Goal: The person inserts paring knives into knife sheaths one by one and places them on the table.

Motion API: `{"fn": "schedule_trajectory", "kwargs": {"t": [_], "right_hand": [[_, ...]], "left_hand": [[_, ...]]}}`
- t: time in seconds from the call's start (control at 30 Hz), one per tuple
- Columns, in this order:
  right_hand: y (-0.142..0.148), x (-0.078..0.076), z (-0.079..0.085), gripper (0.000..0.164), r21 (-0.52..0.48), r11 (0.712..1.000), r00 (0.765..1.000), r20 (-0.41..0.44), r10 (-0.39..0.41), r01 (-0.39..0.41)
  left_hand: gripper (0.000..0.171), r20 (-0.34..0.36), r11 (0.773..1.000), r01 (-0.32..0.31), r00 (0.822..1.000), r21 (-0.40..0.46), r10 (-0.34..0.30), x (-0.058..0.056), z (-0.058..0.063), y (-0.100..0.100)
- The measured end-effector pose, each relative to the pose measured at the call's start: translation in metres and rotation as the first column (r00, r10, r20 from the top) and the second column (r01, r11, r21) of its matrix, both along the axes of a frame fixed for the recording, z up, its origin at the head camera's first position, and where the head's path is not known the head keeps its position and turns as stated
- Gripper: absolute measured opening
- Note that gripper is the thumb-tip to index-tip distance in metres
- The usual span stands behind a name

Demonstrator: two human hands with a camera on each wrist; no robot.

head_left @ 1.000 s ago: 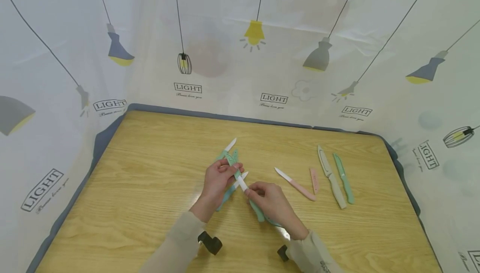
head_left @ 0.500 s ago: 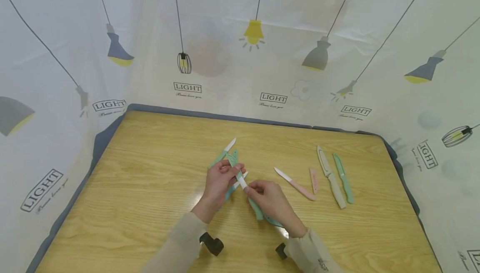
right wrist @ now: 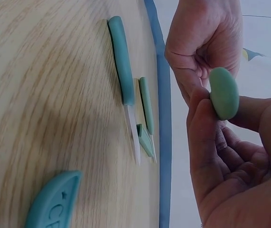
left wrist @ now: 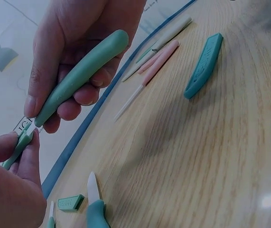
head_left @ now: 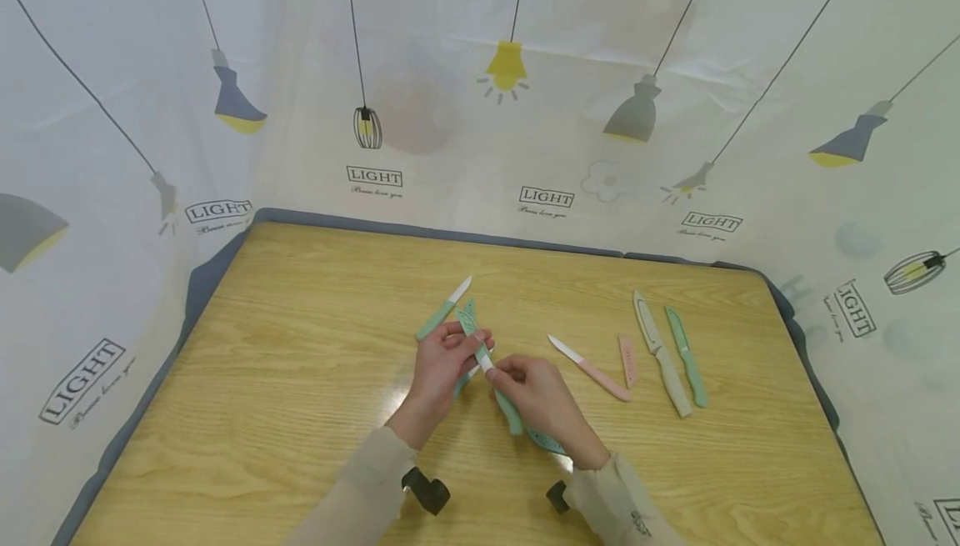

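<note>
My left hand (head_left: 438, 367) pinches a narrow green knife sheath (left wrist: 22, 142) between thumb and fingers. A paring knife (head_left: 508, 413) with a light green handle is in my right hand (head_left: 542, 400), thumb and fingers gripping the handle near the blade. Its white blade points into the sheath, and a short length shows between the two hands. Below them on the table lies a teal-handled knife (right wrist: 121, 61), partly hidden by my left hand in the head view. A teal sheath (left wrist: 204, 66) lies under my right wrist.
Beyond my left hand lie another green-handled knife (head_left: 435, 323) and a loose green sheath (left wrist: 71, 203). Rightward are a pink-handled knife (head_left: 600, 378), a pink sheath (head_left: 628, 361), a beige knife (head_left: 672, 379) and a green knife (head_left: 688, 358). A printed curtain surrounds the wooden table (head_left: 315, 296).
My right hand has moved slightly left and up with the knife, towards the sheath in my left hand. Less of the white blade shows. The left hand has shifted slightly right.
</note>
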State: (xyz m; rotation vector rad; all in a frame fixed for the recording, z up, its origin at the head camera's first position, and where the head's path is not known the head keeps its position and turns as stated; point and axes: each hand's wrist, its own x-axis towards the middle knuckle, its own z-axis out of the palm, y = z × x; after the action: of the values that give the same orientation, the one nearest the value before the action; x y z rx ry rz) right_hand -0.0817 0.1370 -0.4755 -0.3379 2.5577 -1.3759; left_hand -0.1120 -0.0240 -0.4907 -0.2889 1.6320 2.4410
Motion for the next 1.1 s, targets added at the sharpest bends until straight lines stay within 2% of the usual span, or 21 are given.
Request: {"fn": "schedule_trajectory", "kwargs": {"t": [0.43, 0.73, 1.1], "right_hand": [[-0.002, -0.001, -0.001, 0.035, -0.02, 1.0, 0.999, 0.032, -0.007, 0.008], [0.003, 0.003, -0.008, 0.04, 0.012, 1.0, 1.0, 0.004, 0.018, -0.018], [0.007, 0.009, -0.009, 0.038, -0.041, 0.999, 0.999, -0.002, 0.033, -0.033]], "left_hand": [[0.041, -0.008, 1.0, 0.007, 1.0, 0.015, -0.006, 0.002, -0.005, 0.0], [0.047, -0.003, 1.0, 0.006, 1.0, 0.018, -0.006, 0.0, -0.006, -0.002], [0.048, -0.012, 1.0, 0.0, 1.0, 0.023, 0.0, -0.002, -0.003, -0.003]]}}
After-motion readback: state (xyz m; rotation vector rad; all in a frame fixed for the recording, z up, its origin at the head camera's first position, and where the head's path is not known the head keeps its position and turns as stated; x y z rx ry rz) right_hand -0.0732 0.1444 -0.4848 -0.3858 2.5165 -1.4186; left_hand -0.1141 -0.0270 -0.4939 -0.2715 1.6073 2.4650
